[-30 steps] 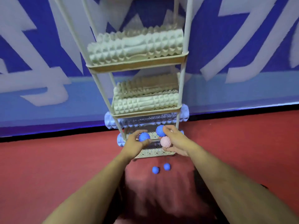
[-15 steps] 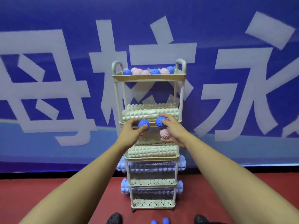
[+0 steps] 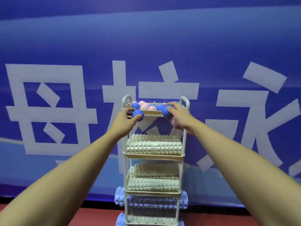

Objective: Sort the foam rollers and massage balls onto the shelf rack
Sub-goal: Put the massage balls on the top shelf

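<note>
A large blue fabric banner point(image 3: 211, 46) printed with oversized pale grey-white characters point(image 3: 48, 111) fills the rear wall. A lighter blue band point(image 3: 48, 168) crosses its lower portion. Below the banner runs a narrow black strip point(image 3: 97, 203), then smooth red flooring point(image 3: 81, 216). Lighting is even and diffuse.

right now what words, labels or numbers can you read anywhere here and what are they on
"母" in large white strokes on the blue wall banner, left of the shelf rack.
"校" on the same banner, directly behind the rack and partly hidden by it.
"永" on the same banner to the right, cut off by the frame edge.
No readable label or number on the rack, foam rollers or massage balls.
</note>
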